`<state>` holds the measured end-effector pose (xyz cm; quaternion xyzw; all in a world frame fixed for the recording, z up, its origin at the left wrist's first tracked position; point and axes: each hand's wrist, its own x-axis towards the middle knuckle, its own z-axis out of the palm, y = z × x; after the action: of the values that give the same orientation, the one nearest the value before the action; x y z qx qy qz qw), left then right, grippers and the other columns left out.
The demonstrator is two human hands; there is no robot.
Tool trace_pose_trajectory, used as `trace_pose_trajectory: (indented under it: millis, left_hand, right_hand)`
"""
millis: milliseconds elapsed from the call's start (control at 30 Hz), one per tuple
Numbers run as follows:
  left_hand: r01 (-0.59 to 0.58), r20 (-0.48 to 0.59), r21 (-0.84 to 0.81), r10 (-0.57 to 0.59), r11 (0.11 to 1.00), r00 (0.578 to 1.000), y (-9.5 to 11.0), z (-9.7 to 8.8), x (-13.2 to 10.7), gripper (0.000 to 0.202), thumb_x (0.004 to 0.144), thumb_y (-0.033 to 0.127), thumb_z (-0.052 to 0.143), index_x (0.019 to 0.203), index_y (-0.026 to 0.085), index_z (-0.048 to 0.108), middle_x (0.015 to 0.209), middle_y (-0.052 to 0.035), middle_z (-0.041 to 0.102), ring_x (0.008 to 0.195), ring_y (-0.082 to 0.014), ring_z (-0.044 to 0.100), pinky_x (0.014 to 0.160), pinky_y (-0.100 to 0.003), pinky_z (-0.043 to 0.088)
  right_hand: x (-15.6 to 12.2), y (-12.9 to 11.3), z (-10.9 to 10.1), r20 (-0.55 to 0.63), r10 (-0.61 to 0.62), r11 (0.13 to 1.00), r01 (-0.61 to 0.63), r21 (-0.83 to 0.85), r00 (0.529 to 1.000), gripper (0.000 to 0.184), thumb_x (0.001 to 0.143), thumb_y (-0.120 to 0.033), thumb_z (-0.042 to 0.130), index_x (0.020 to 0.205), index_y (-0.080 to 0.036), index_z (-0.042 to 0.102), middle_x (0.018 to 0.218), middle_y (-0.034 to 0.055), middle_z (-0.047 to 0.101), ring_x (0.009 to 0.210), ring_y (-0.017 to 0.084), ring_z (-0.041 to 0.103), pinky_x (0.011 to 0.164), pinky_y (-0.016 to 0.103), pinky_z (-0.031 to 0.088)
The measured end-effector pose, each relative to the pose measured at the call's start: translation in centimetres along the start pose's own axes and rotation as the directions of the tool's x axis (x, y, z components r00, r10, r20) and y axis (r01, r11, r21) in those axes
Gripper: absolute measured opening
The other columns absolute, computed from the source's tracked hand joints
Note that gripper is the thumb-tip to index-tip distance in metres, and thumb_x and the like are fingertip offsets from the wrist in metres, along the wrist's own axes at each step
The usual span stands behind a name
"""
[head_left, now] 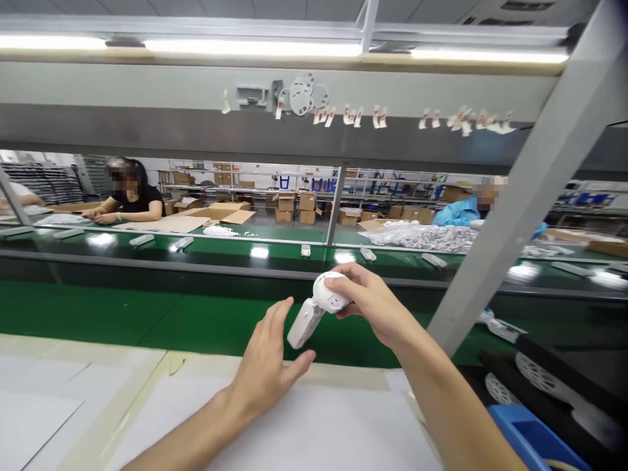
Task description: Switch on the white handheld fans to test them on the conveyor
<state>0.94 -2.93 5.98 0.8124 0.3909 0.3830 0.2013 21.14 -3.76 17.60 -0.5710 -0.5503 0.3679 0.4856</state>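
Note:
A white plastic device (305, 322) with a round disc-shaped head and a long boxy body is held up in front of me, tilted so that its body points down and left. My right hand (360, 292) grips the round head, thumb on its face and fingers behind. Beside the boxy body, my left hand (272, 353) is open, its fingers and thumb apart around the lower end without visibly gripping it. Below both hands lies a worktop covered with white sheets (324, 432).
A green conveyor belt (245, 248) carries several white parts beyond a green ledge. A slanted grey post (515, 183) rises at right, near my right arm. A blue bin (534, 438) and black racks stand lower right. Co-workers sit across the belt beside white parts (432, 237).

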Motion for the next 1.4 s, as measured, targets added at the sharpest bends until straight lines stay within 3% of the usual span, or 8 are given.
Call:
trace_pose_trajectory:
  millis: [167,333,533,733,867,1033,1200,1400]
  left_hand:
    - [0.088,0.091,-0.283,-0.065,0.955,0.994,2.4,-1.0,-0.3,0.061,0.101,0.038,0.041,0.155,0.028,0.014,0.137,-0.0136,0.053,0.108,-0.0265,0.061,0.094,-0.046,0.05]
    - [0.321,0.316,-0.696,-0.128,0.642,0.94,5.4,-2.7,-0.6,0.06,0.101,0.038,0.046,0.153,0.034,0.017,0.122,-0.0092,0.055,0.085,-0.019,0.063,0.079,-0.04,0.054]
    - [0.433,0.423,-0.827,-0.11,0.36,0.899,7.3,-3.3,-0.6,0.064,0.091,0.031,0.062,0.142,0.03,0.023,0.111,-0.0066,0.057,0.081,-0.0203,0.07,0.077,-0.041,0.057]
    - [0.426,0.391,-0.844,-0.171,0.325,0.904,7.6,-3.5,-0.6,0.067,0.084,0.025,0.07,0.133,0.029,0.023,0.118,-0.0105,0.061,0.091,-0.0244,0.07,0.074,-0.04,0.059]
    - [0.424,0.397,-0.837,-0.151,0.346,0.905,7.5,-3.8,-0.7,0.068,0.085,0.023,0.069,0.137,0.03,0.025,0.112,-0.0071,0.061,0.087,-0.0202,0.069,0.072,-0.035,0.058]
    - [0.425,0.406,-0.842,-0.129,0.333,0.905,7.4,-3.9,-0.7,0.071,0.086,0.017,0.065,0.142,0.033,0.024,0.106,-0.0037,0.06,0.084,-0.0185,0.068,0.075,-0.037,0.059]
    - [0.415,0.402,-0.852,-0.11,0.319,0.909,7.5,-4.0,-0.6,0.066,0.086,0.015,0.061,0.14,0.033,0.027,0.105,-0.0027,0.06,0.084,-0.019,0.069,0.079,-0.041,0.059]
    - [0.429,0.412,-0.841,-0.123,0.331,0.903,7.7,-4.2,-0.8,0.065,0.086,0.013,0.06,0.139,0.034,0.028,0.105,-0.0025,0.059,0.082,-0.0168,0.067,0.073,-0.036,0.059]
  right_hand:
    - [-2.1,-1.8,2.0,0.033,-0.095,0.978,0.087,0.192,0.995,0.044,0.078,-0.06,0.07,0.093,-0.02,0.061,0.086,0.0051,0.066,0.074,0.018,0.064,0.053,0.027,0.057]
    - [-2.2,-1.9,1.3,0.071,-0.222,0.971,0.214,0.103,0.972,0.042,0.091,-0.055,0.061,0.116,-0.022,0.066,0.099,0.0044,0.066,0.078,0.014,0.057,0.061,0.024,0.049]
    - [-2.2,-1.7,0.5,0.105,-0.282,0.959,0.278,0.053,0.954,0.042,0.091,-0.053,0.065,0.121,-0.024,0.067,0.108,0.0037,0.071,0.086,0.015,0.06,0.064,0.024,0.047]
    - [-2.6,-1.9,0.8,0.167,-0.363,0.932,0.354,0.08,0.917,0.044,0.094,-0.05,0.064,0.129,-0.024,0.065,0.105,0.0017,0.071,0.081,0.012,0.06,0.066,0.021,0.049]
    - [-2.6,-1.9,0.8,0.176,-0.392,0.92,0.382,0.089,0.903,0.041,0.096,-0.048,0.063,0.129,-0.023,0.065,0.106,0.0009,0.072,0.082,0.01,0.062,0.065,0.019,0.049]
    - [-2.7,-1.9,0.9,0.183,-0.416,0.909,0.403,0.104,0.891,0.036,0.097,-0.046,0.062,0.126,-0.024,0.067,0.104,-0.0011,0.073,0.082,0.009,0.063,0.066,0.016,0.051]
    - [-2.8,-1.9,1.1,0.208,-0.41,0.912,0.398,0.097,0.888,0.041,0.096,-0.045,0.064,0.133,-0.028,0.063,0.122,-0.0004,0.07,0.097,0.011,0.065,0.074,0.017,0.053]
    - [-2.6,-1.7,1.1,0.225,-0.431,0.902,0.416,0.113,0.874,0.042,0.097,-0.044,0.063,0.135,-0.026,0.061,0.128,0.0014,0.067,0.102,0.012,0.065,0.077,0.018,0.054]
